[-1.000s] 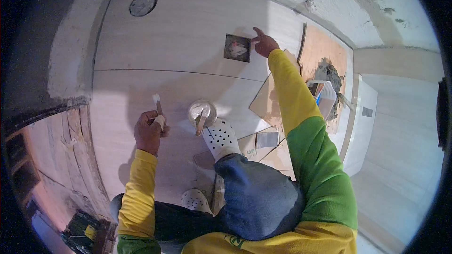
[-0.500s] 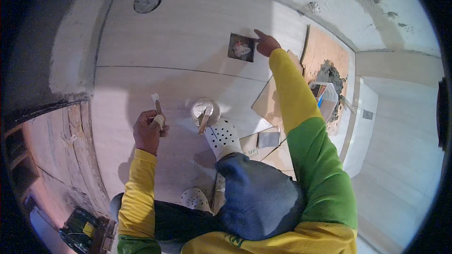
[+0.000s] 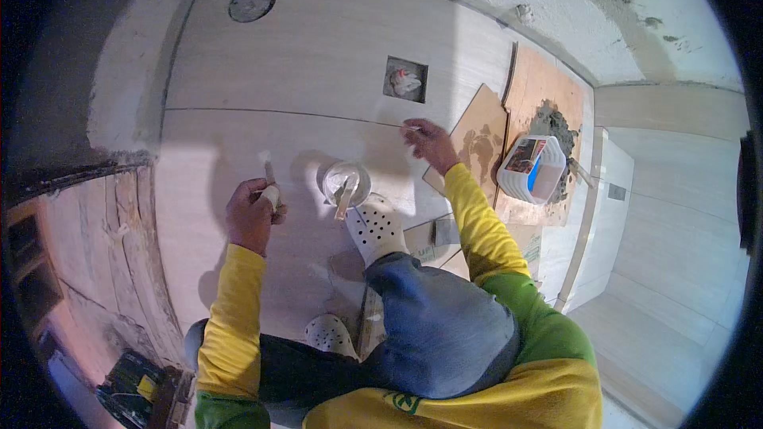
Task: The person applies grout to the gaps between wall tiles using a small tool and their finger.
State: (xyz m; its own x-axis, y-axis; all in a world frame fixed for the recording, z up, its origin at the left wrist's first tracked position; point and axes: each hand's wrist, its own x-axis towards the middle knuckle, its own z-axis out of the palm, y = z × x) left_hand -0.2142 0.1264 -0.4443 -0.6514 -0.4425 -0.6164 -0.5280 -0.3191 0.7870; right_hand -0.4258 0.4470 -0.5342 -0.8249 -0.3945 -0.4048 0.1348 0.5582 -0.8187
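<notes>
My left hand (image 3: 251, 213) is closed round the handle of a small spatula (image 3: 269, 175) with white paste on its tip. Something whitish also shows at its fingers. Fingers partly stretched, my right hand (image 3: 429, 144) reaches over the dark joint line (image 3: 334, 119) between the pale floor tiles; a light spot shows at its fingertips, too small to name. A round tub (image 3: 359, 193) of white paste stands against my white clog (image 3: 377, 226), between the two hands. Across it leans a second flat tool (image 3: 344, 200) with a wooden-looking handle.
Beyond my right hand is a square cutout (image 3: 405, 79) with crumpled white stuff inside. A round drain opening (image 3: 252, 4) lies far left. On the right, a white basket (image 3: 534, 171) stands on a board (image 3: 548, 79) with grey mortar. Cardboard (image 3: 485, 131) lies beside it.
My right hand has drawn back toward me from beside the square cutout to the joint line. More of the white basket shows now. My left hand has hardly moved.
</notes>
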